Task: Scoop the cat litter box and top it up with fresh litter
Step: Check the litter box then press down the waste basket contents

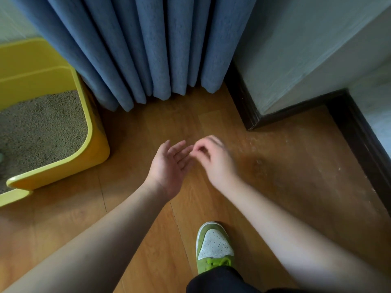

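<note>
While my left hand (169,166) hangs open-palmed and my right hand (213,157) curls loosely on nothing, the litter box (93,132) sits on the floor to the left; rigid plastic, probably heavy with litter (42,127), best gripped by its rim.

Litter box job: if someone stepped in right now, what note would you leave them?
Left hand: open, palm up, holding nothing.
Right hand: fingers curled next to the left fingertips; blurred, so I cannot tell whether it pinches anything.
Both hover over the wooden floor, right of the yellow litter box.
The box stands by the blue curtain and holds grey litter.
No scoop or bag of fresh litter is in view.
Done: cannot tell whether scooping has happened.
Left: find the scoop, scoop if needed, then top up with fresh litter.
</note>
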Demonstrator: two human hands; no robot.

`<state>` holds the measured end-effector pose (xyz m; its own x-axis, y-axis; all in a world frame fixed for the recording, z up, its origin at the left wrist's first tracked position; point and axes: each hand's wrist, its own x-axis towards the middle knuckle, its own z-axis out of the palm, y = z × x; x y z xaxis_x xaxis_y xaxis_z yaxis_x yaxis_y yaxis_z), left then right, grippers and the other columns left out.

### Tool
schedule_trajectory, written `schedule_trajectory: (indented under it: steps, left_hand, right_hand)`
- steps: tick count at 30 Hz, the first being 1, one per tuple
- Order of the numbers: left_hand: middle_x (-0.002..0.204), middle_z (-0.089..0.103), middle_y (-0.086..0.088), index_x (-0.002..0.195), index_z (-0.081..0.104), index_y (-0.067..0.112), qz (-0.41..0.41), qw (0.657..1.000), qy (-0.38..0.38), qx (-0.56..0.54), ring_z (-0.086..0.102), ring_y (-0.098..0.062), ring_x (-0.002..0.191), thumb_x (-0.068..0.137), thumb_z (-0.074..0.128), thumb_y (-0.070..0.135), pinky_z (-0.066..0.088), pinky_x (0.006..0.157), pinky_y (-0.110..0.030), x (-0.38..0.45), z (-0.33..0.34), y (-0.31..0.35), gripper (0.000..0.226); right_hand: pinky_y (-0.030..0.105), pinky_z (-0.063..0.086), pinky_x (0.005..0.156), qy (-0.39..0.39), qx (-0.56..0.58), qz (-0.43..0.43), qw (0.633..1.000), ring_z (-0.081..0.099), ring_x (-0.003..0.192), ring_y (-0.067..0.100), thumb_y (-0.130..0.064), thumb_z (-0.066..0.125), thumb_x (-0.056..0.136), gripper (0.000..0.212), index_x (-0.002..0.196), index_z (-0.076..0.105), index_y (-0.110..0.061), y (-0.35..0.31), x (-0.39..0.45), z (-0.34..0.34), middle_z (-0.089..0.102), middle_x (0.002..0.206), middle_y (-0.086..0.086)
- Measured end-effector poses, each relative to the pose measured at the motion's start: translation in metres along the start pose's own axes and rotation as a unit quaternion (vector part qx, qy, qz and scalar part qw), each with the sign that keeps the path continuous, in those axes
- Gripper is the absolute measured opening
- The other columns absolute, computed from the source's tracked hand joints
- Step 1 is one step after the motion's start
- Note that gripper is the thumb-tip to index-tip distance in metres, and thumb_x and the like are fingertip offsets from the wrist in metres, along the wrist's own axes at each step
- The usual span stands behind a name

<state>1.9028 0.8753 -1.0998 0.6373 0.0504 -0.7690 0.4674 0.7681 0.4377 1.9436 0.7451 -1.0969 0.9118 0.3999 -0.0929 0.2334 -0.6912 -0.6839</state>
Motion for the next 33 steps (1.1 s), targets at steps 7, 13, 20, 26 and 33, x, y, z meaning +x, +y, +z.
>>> schedule_trajectory:
  steps: [7,13,20,26,33]
  left_hand:
    - [0.128,0.063,-0.021,0.126,0.060,-0.001,-0.085,0.986,-0.093,-0.111,0.058,-0.035,0.121,0.100,0.026,0.049,0.038,0.110,-0.046,-0.004,0.014,-0.019,0.066]
    - [0.111,0.068,-0.025,0.113,0.065,-0.012,-0.084,0.979,-0.139,-0.121,0.068,-0.030,0.103,0.101,0.028,0.041,0.051,0.097,-0.036,-0.005,0.016,-0.025,0.066]
    - [0.122,0.064,-0.026,0.114,0.066,-0.009,-0.071,0.980,-0.128,-0.133,0.066,-0.034,0.110,0.103,0.028,0.038,0.054,0.093,-0.036,-0.010,0.032,-0.016,0.061]
    - [0.128,0.062,-0.025,0.130,0.054,-0.006,-0.045,0.980,-0.155,-0.116,0.060,-0.035,0.119,0.103,0.025,0.039,0.043,0.106,-0.039,-0.006,0.050,-0.005,0.060]
    - [0.127,0.062,-0.024,0.130,0.054,-0.006,-0.034,0.984,-0.145,-0.098,0.061,-0.034,0.119,0.103,0.025,0.040,0.044,0.105,-0.039,-0.003,0.040,0.003,0.061]
  right_hand:
    - [0.036,0.041,0.088,0.007,-0.126,-0.091,0.988,0.053,0.101,0.021,-0.025,0.066,0.083,0.005,0.085,0.069,-0.021,-0.019,-0.036,0.001,0.064,0.099,-0.002]
    - [0.033,0.042,0.083,0.091,-0.125,-0.145,0.977,0.055,0.098,0.017,-0.025,0.063,0.089,0.012,0.094,0.074,-0.022,-0.012,-0.040,-0.030,0.066,0.101,-0.008]
    - [0.005,0.040,0.072,0.153,0.024,0.190,0.970,0.058,0.099,0.004,-0.026,0.054,0.097,0.021,0.113,0.067,-0.021,0.074,-0.015,-0.058,0.065,0.110,-0.008]
    - [0.017,0.040,0.073,0.061,-0.004,0.315,0.947,0.060,0.103,0.016,-0.018,0.056,0.095,0.018,0.111,0.062,-0.023,0.139,0.008,-0.029,0.061,0.107,-0.005]
    - [0.024,0.043,0.073,0.080,-0.036,0.299,0.950,0.057,0.091,0.014,-0.028,0.059,0.093,0.018,0.109,0.063,-0.020,0.143,0.028,-0.018,0.064,0.106,-0.002]
